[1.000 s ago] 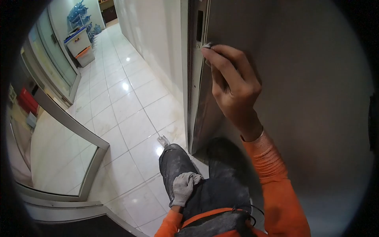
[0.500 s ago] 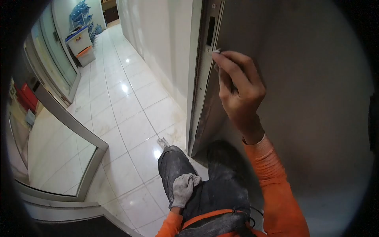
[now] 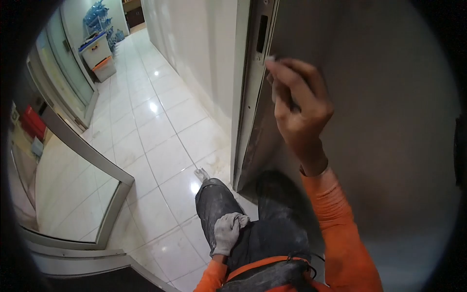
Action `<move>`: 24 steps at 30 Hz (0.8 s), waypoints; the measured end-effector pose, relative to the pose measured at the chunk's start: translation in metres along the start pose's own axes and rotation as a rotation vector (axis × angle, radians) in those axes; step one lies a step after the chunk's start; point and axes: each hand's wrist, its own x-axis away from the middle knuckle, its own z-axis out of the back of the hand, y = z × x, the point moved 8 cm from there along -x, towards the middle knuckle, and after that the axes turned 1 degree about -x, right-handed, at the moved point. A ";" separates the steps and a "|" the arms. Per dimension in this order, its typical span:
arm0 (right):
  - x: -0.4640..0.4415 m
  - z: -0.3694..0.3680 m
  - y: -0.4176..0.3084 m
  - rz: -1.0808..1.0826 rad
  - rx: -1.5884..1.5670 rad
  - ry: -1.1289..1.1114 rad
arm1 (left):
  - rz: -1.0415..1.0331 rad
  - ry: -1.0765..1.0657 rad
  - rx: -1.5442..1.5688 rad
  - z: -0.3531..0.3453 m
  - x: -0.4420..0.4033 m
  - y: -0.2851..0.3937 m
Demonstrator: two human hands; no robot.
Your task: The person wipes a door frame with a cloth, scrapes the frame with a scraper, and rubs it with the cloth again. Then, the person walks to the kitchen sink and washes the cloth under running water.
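Note:
Bare and raised, my right hand (image 3: 304, 104) pinches a small whitish-grey piece (image 3: 270, 59) between thumb and fingertips. It is beside the metal door frame (image 3: 246, 104), just below and right of a strike plate (image 3: 261, 36) with a dark slot. My left hand (image 3: 227, 232), in a grey knitted glove, rests on my dark trouser leg. Its fingers are curled around a bunched grey cloth or glove (image 3: 241, 220); which of these it is, I cannot tell.
White floor tiles (image 3: 160, 141) run down a corridor along a pale wall (image 3: 194, 53). A glass door (image 3: 78, 180) with a metal frame is at the left. Stacked bins (image 3: 97, 53) and blue bottles (image 3: 97, 17) are at the far end. A dark grey panel (image 3: 389, 121) fills the right.
My right hand has shifted to the right in view, still pinching the small piece; the door frame also appears further right. My left hand stays on my leg.

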 end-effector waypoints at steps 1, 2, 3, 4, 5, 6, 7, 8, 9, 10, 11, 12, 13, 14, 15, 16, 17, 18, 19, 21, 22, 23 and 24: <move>0.005 0.001 -0.002 -0.008 0.018 -0.028 | 0.012 -0.014 0.006 0.001 0.007 0.002; 0.007 0.002 -0.004 0.000 0.037 -0.043 | 0.011 -0.013 0.012 0.002 0.003 0.002; 0.007 0.001 -0.006 0.012 0.056 -0.057 | 0.007 -0.009 0.018 0.003 0.000 0.002; 0.005 0.001 -0.005 0.010 0.045 -0.050 | 0.001 -0.005 0.014 0.003 -0.002 0.003; 0.004 0.001 -0.003 0.012 0.034 -0.045 | -0.005 0.001 0.012 0.003 -0.004 0.005; 0.005 0.002 -0.002 0.003 0.025 -0.041 | -0.008 -0.002 0.005 0.003 -0.002 0.006; 0.004 0.002 -0.001 0.010 0.020 -0.031 | -0.001 0.003 0.008 0.004 -0.001 0.007; 0.001 0.001 0.001 0.017 0.013 -0.021 | 0.008 0.010 0.010 0.005 -0.002 0.008; 0.000 0.001 0.001 0.024 0.007 -0.009 | 0.014 0.016 0.010 0.007 -0.002 0.008; 0.003 0.001 0.001 0.026 0.007 -0.022 | 0.013 0.001 0.008 0.006 -0.001 0.007; 0.010 0.000 -0.001 0.030 0.008 -0.034 | 0.009 -0.011 0.006 0.004 0.000 0.004; 0.011 -0.001 -0.003 0.036 0.007 -0.045 | 0.005 -0.021 0.005 0.002 -0.002 0.004; 0.007 0.000 -0.001 0.035 0.008 -0.028 | 0.005 -0.013 0.000 0.002 -0.005 0.005; 0.001 0.001 0.000 0.024 0.011 -0.013 | 0.008 -0.014 -0.008 0.003 -0.004 0.005; -0.004 0.003 0.002 0.011 0.014 0.000 | 0.014 -0.017 -0.015 0.004 -0.003 0.007; -0.007 0.004 0.001 0.027 0.009 0.010 | 0.011 -0.018 0.005 0.004 0.001 0.008; -0.010 0.003 0.001 0.044 0.002 0.025 | 0.005 -0.016 0.023 0.004 0.002 0.007; -0.012 0.003 0.001 0.067 -0.003 0.045 | -0.006 -0.009 0.040 0.004 0.000 0.006; -0.001 0.000 0.002 0.061 -0.004 0.010 | -0.002 -0.013 0.026 0.002 -0.001 0.003; 0.025 -0.002 -0.001 0.055 -0.003 -0.062 | 0.004 -0.018 0.002 0.000 0.002 0.000; 0.022 0.000 0.001 0.081 0.001 -0.039 | 0.008 -0.020 0.004 -0.002 -0.001 0.000; 0.016 0.002 0.003 0.102 0.004 -0.020 | 0.016 -0.026 0.007 -0.001 -0.002 0.001; 0.009 0.004 0.004 0.115 0.008 -0.003 | 0.028 -0.038 0.005 -0.001 0.001 0.000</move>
